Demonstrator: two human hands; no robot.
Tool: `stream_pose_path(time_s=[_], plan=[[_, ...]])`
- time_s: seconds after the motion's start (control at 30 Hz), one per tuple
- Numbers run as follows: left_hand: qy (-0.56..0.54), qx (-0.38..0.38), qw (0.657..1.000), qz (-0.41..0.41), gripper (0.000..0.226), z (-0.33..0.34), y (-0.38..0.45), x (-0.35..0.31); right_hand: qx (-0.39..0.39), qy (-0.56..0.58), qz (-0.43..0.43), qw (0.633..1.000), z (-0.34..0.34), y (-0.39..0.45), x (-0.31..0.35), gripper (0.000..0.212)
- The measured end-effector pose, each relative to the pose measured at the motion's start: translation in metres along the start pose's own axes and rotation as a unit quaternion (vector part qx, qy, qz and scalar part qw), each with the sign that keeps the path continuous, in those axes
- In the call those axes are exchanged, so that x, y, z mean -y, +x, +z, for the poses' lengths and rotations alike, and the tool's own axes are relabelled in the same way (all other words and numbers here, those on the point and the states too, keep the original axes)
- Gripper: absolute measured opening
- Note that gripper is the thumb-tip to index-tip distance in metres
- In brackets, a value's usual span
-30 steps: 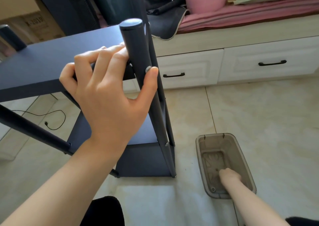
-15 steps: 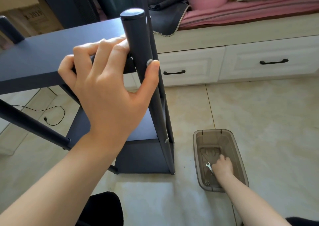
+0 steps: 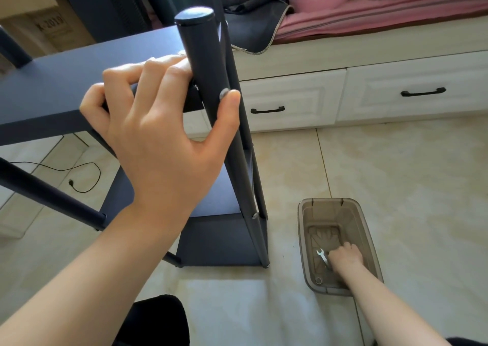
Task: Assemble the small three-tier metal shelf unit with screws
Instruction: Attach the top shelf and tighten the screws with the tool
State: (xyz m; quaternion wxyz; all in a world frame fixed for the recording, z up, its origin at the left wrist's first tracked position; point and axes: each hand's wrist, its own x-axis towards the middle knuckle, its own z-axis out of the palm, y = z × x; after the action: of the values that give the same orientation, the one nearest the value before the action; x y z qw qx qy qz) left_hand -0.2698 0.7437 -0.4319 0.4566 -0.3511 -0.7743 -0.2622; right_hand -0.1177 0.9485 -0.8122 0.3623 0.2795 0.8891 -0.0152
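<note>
From the head camera I see a floor (image 3: 396,174) of pale marbled tiles, and I take the dark metal shelf unit (image 3: 66,81) standing on it as my landmark. Behind the shelf unit runs a low white cabinet (image 3: 343,100) with black drawer handles, topped by a pink striped cushion (image 3: 383,15) and a dark cloth (image 3: 250,28) hanging over its edge. Left of the shelf unit a black cable (image 3: 79,176) trails across the tiles, and a cardboard box (image 3: 39,28) sits further back on that side.

Right of the shelf unit, near its foot, a translucent brown plastic bin (image 3: 306,240) rests on the floor. Inside it lies a small silver wrench (image 3: 322,257), with my right hand (image 3: 343,258) reaching down into the bin; its grip is curled at the wrench's near end, pinching it. A small ring-like part lies in the bin's near corner; I cannot tell what it is.

My left hand (image 3: 158,134) has its grip wrapped around the shelf unit's near upright post (image 3: 203,55) and the top shelf's edge, thumb pressed beside a silver screw (image 3: 224,94) in that post.
</note>
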Motion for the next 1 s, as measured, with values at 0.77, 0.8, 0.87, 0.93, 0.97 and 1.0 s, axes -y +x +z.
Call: stream_pose_path(time_s=[0.77,0.8,0.87,0.93,0.97,1.0], plan=[[-0.012,0.017,1.0,-0.002,0.044,-0.005,0.003,0.0,0.006,0.857,-0.113,0.503,-0.125,-0.059,-0.007,0.015],[-0.011,0.023,1.0,-0.003,0.044,-0.006,0.004,0.0,0.003,0.852,-0.121,0.509,-0.135,-0.068,-0.009,0.014],[-0.01,0.037,0.999,-0.005,0.046,-0.008,0.004,0.0,-0.01,0.826,-0.147,0.544,-0.158,-0.089,-0.014,0.013],[-0.011,0.053,0.998,-0.009,0.049,-0.011,0.005,0.0,-0.026,0.779,-0.182,0.599,-0.184,-0.114,-0.018,0.018],[-0.014,0.061,0.998,-0.012,0.05,-0.013,0.005,-0.001,-0.03,0.751,-0.204,0.628,-0.198,-0.128,-0.02,0.02],[-0.017,0.07,0.997,-0.014,0.052,-0.015,0.005,-0.001,-0.03,0.722,-0.228,0.653,-0.211,-0.144,-0.02,0.021]])
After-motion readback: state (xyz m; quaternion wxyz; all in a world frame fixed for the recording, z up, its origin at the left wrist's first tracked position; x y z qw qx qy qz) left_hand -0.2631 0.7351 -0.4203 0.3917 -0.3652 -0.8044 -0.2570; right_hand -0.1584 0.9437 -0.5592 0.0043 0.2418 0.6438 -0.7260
